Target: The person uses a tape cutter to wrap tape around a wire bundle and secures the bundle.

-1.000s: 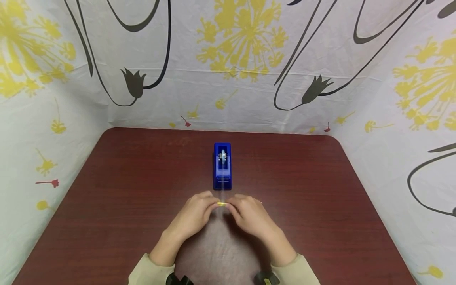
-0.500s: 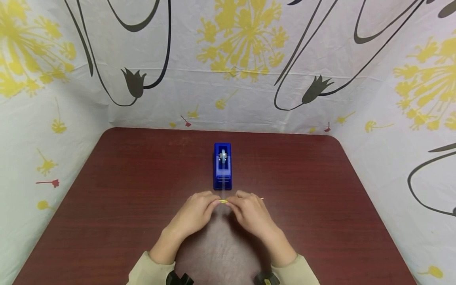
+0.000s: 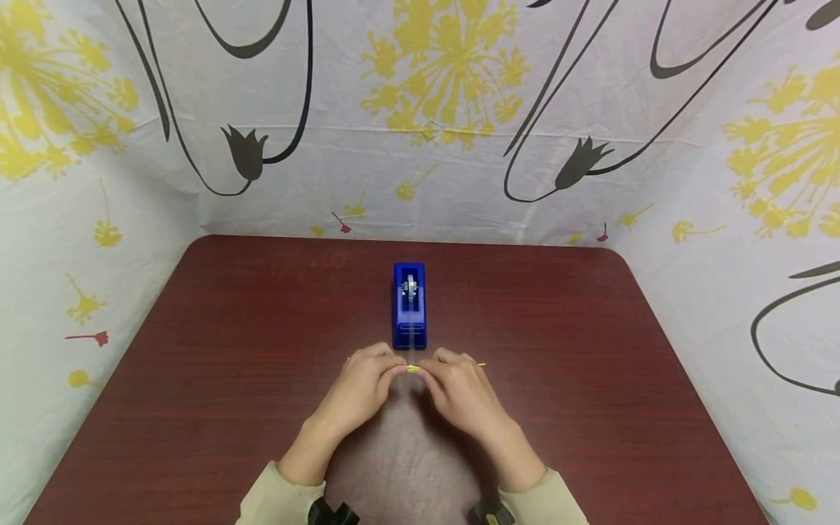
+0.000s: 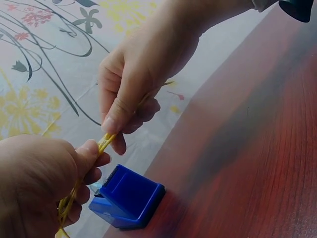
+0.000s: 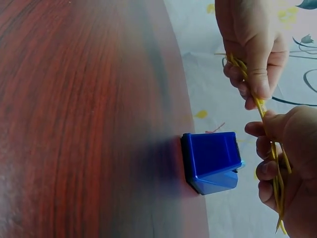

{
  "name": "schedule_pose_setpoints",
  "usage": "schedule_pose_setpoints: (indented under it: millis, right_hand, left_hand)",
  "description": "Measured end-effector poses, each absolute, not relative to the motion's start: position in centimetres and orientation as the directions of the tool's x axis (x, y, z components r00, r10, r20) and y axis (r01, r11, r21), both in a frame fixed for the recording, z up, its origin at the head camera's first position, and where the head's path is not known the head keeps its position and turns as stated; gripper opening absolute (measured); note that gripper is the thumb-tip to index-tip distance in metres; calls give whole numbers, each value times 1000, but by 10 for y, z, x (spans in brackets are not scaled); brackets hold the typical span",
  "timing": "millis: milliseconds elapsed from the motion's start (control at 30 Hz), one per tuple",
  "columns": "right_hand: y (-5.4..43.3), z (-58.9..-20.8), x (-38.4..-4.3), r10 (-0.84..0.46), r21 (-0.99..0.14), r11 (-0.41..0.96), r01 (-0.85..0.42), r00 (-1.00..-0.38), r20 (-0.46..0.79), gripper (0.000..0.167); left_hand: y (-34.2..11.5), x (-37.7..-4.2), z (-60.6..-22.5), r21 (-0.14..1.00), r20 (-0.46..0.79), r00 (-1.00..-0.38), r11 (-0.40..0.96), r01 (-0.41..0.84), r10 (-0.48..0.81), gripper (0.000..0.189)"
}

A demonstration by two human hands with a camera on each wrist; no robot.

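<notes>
Left hand point(image 3: 359, 385) and right hand point(image 3: 464, 392) each pinch the yellow strands point(image 3: 412, 368), short bundled span between them, just near of the blue tape dispenser point(image 3: 410, 313) on the surface point(image 3: 262, 335). Clear tape point(image 3: 411, 357) seems to bridge dispenser to span. I'd hold the bundle taut, square to the tape, and roll both ends together. Pull lightly: the dispenser could slide. Watch for loose tails at the right end.

Two bare hands point(image 3: 357, 386) point(image 3: 462, 394) hold one bundle of yellow strands point(image 5: 261, 106); one blue tape dispenser point(image 3: 410, 328) stands beyond, one red-brown surface point(image 3: 262, 328) below.
</notes>
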State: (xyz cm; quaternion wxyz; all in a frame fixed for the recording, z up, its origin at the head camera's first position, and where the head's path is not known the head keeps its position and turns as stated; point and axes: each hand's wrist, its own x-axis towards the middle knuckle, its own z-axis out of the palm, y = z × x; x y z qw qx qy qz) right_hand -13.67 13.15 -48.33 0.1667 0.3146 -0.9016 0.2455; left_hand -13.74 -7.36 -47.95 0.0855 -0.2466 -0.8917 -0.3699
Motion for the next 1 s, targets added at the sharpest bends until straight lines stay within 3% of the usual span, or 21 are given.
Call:
schedule_pose_setpoints:
  millis: [233, 667, 1000]
  right_hand:
    - [130, -480, -137, -476, -329, 692, -642, -749, 461, 5]
    - [130, -487, -139, -474, -287, 681, -674, -704, 529, 9]
    - [130, -483, -140, -476, -273, 693, -667, -708, 522, 12]
  left_hand:
    - [-73, -138, -480, 590, 381, -855, 619, 519, 353, 7]
    - [-74, -139, -480, 555, 315, -848, 641, 529, 426, 10]
    - [-72, -138, -482, 582, 338, -863, 637, 505, 375, 7]
